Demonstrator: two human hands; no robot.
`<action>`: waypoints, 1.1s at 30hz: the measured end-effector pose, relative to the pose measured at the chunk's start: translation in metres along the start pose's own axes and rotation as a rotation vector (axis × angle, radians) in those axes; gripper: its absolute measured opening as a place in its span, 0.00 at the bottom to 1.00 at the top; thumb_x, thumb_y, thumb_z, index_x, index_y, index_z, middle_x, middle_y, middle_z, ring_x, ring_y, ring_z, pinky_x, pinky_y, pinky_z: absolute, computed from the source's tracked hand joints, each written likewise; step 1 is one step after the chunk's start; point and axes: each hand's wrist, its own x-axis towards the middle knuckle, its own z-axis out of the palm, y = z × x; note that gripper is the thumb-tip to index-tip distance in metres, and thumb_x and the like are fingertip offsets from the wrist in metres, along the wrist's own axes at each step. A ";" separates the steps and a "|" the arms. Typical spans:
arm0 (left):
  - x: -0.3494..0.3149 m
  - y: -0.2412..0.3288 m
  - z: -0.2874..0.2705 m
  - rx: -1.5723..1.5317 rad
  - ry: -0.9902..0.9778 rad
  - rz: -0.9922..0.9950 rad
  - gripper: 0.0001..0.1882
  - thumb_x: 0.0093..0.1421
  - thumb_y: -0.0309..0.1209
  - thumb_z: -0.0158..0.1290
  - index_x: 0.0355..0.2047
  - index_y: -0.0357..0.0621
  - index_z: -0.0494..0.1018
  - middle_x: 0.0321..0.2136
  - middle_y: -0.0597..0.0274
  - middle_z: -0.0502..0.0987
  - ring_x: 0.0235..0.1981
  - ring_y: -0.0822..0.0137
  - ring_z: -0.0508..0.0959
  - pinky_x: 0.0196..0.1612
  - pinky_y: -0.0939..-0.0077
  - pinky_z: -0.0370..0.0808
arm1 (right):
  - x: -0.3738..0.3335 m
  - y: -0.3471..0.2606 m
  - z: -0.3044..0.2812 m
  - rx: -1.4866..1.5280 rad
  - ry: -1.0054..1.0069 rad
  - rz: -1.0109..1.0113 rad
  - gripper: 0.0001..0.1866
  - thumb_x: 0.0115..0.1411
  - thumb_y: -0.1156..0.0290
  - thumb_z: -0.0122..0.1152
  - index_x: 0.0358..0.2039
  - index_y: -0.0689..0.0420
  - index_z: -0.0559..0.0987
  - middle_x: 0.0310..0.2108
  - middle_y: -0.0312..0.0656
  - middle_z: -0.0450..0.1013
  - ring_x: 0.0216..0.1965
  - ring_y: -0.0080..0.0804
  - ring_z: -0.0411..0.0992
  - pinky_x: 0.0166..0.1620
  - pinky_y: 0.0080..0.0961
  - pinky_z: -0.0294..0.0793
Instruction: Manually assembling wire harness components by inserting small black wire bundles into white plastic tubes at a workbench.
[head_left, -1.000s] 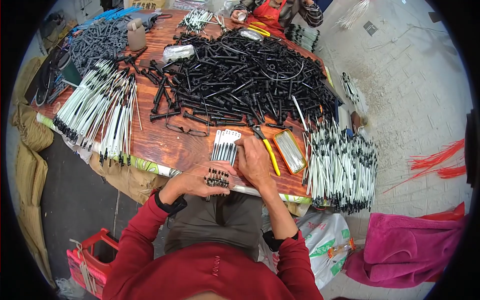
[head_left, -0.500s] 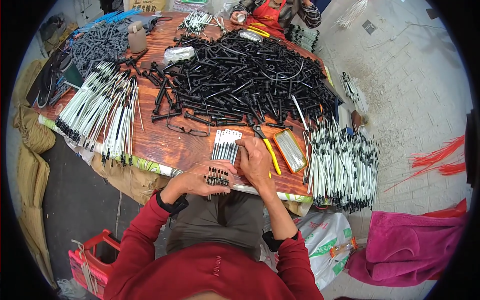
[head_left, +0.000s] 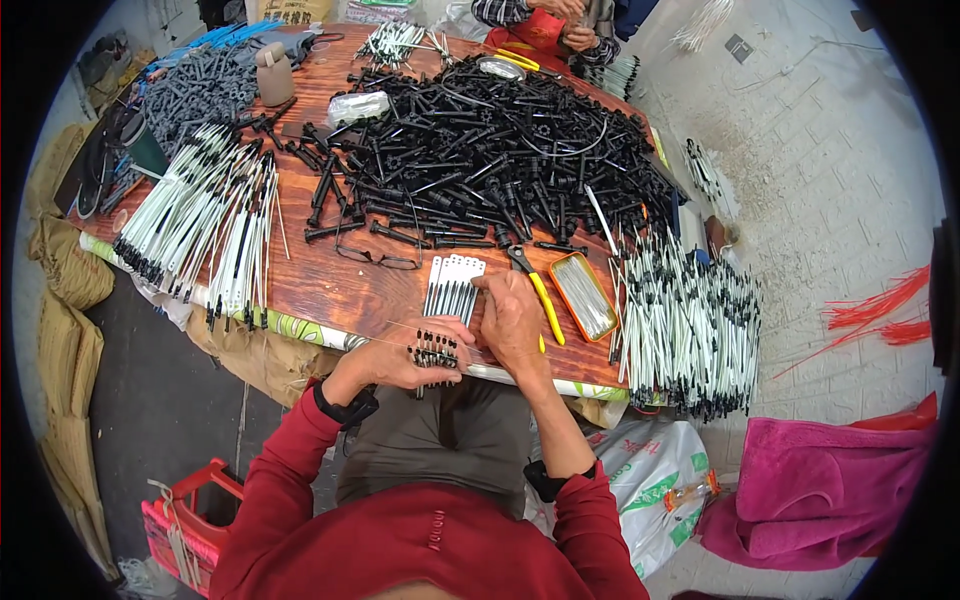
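Left hand: the left hand (head_left: 395,362) sits at the near edge of the surface (head_left: 330,285), fingers curled around the black-tipped near ends of a small bundle of white tubes (head_left: 450,290).
Right hand: the right hand (head_left: 512,320) rests just beside it, fingers (head_left: 488,285) pinching the bundle's right side near its far end.
Bundle place: it lies flat on the surface, between the two hands, close to the person's lap.
Bundle axis: the long axis runs away from the person; black caps point near, bare white ends point far.
Handling: I judge the tubes light, thin and slightly springy, smooth enough to slide apart, so gripping the capped ends together holds them best.
Right of hands: yellow-handled pliers (head_left: 535,290), then an orange tray (head_left: 584,295) of thin white pieces, then a stack of finished tubes (head_left: 690,320).
Beyond bundle: a pair of glasses (head_left: 378,260) lies on bare wood.
Left: a fanned heap of capped white tubes (head_left: 205,225).
Far: a large pile of black plastic parts (head_left: 500,160); beyond it another person's hands (head_left: 565,15) work at the far edge.
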 end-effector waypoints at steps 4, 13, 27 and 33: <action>0.000 0.000 0.001 -0.002 0.008 -0.001 0.06 0.52 0.26 0.64 0.32 0.43 0.80 0.35 0.67 0.82 0.51 0.64 0.77 0.67 0.60 0.63 | 0.001 -0.002 0.000 0.026 0.034 -0.001 0.10 0.54 0.82 0.55 0.35 0.60 0.81 0.30 0.45 0.73 0.36 0.47 0.72 0.40 0.40 0.71; 0.001 -0.003 0.003 0.052 0.035 0.045 0.07 0.52 0.28 0.64 0.32 0.43 0.80 0.35 0.65 0.82 0.49 0.62 0.78 0.64 0.60 0.67 | 0.001 -0.005 0.001 0.031 0.050 0.033 0.09 0.56 0.81 0.55 0.34 0.59 0.81 0.30 0.45 0.72 0.35 0.47 0.71 0.39 0.39 0.70; 0.003 0.003 0.001 -0.013 0.010 0.000 0.06 0.51 0.25 0.65 0.29 0.41 0.79 0.35 0.65 0.81 0.51 0.63 0.77 0.58 0.65 0.70 | 0.000 -0.005 0.005 0.034 0.085 0.052 0.07 0.56 0.81 0.57 0.33 0.58 0.80 0.31 0.45 0.74 0.34 0.47 0.72 0.37 0.40 0.71; 0.004 0.010 -0.001 -0.007 0.001 -0.042 0.06 0.51 0.25 0.65 0.30 0.40 0.79 0.34 0.64 0.81 0.50 0.63 0.77 0.57 0.65 0.71 | 0.002 -0.002 0.013 0.116 0.076 0.062 0.07 0.56 0.81 0.57 0.34 0.58 0.80 0.32 0.46 0.74 0.33 0.47 0.72 0.36 0.38 0.71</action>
